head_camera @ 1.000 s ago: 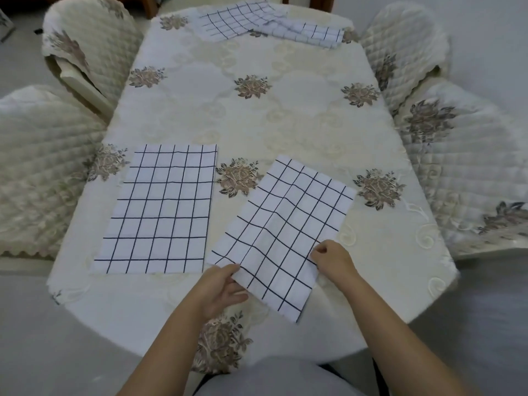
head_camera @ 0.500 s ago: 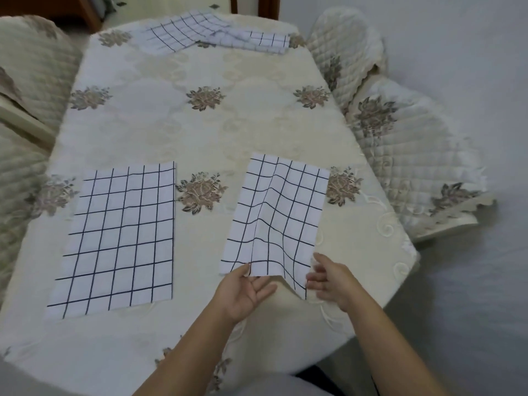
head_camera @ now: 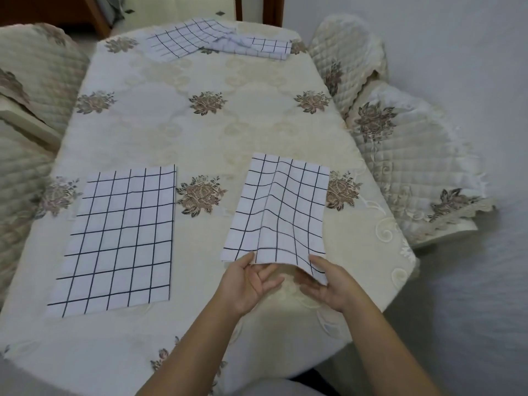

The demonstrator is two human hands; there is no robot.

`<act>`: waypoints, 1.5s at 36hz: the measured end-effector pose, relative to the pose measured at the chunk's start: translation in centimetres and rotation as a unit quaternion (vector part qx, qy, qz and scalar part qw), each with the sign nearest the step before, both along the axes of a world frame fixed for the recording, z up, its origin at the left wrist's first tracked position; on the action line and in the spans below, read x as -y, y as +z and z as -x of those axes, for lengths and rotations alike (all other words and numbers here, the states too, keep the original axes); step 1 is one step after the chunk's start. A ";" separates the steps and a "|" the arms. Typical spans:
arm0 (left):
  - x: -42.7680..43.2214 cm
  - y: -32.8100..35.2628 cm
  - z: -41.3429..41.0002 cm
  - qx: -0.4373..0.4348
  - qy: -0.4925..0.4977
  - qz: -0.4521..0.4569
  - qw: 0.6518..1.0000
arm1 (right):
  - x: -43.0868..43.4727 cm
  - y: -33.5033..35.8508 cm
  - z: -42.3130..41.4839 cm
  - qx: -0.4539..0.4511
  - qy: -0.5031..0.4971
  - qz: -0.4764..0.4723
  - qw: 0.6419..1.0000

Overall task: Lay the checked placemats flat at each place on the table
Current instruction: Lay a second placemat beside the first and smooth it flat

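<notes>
One head-worn camera looks forward and down from close over the table (head_camera: 200,144).

two placemats side by side — flat placemat (head_camera: 117,238) left, rumpled placemat (head_camera: 278,210) right.

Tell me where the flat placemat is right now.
In the head view, the flat placemat lies near left on the table, with a brown flower and then the rumpled placemat to its right.
</notes>
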State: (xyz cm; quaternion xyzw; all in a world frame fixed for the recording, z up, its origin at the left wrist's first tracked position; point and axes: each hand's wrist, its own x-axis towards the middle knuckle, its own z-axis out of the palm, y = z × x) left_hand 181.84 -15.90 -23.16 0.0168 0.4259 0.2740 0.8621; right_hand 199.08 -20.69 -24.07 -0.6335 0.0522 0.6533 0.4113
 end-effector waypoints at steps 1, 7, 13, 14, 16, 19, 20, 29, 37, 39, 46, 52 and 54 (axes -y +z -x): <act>0.1 -0.5 0.3 -0.045 -0.032 -0.022 0.998 | -0.1 0.0 -0.3 0.027 0.001 -0.009 1.000; -0.6 -2.4 2.9 -0.253 -0.064 -0.079 0.962 | -0.6 0.4 -2.8 0.192 0.083 -0.028 0.978; -1.7 -3.0 3.2 -0.372 -0.101 -0.157 0.909 | -0.9 0.4 -4.9 0.300 0.161 -0.033 0.940; -1.7 -3.1 2.9 -0.392 -0.110 -0.171 0.897 | -1.0 0.4 -5.1 0.308 0.170 -0.032 0.936; -1.7 -3.2 2.2 -0.433 -0.133 -0.202 0.868 | -1.1 0.3 -5.3 0.315 0.181 -0.030 0.931; -1.6 -3.2 1.1 -0.493 -0.176 -0.240 0.818 | -1.4 0.0 -5.7 0.330 0.194 -0.031 0.923; -1.5 -3.3 0.7 -0.500 -0.186 -0.242 0.811 | -1.5 0.0 -5.7 0.333 0.199 -0.031 0.921; -0.5 -3.8 -0.8 -0.555 -0.235 -0.257 0.756 | -1.9 -0.5 -7.0 0.350 0.236 -0.049 0.905; 0.3 -4.2 -0.3 -0.553 -0.244 -0.265 0.751 | -2.0 -1.4 -8.2 0.383 0.284 -0.049 0.877; 0.5 -4.3 -0.3 -0.562 -0.245 -0.273 0.741 | -2.0 -1.6 -8.4 0.385 0.293 -0.054 0.873; 0.5 -4.9 -0.6 -0.590 -0.246 -0.280 0.716 | -1.9 -1.9 -8.7 0.383 0.319 -0.072 0.864; 1.4 -4.7 -1.2 -0.654 -0.249 -0.296 0.650 | -1.8 -2.2 -9.3 0.511 0.329 -0.053 0.792; 1.5 -4.7 -1.3 -0.714 -0.277 -0.317 0.559 | -1.7 -2.5 -9.4 0.604 0.313 -0.049 0.731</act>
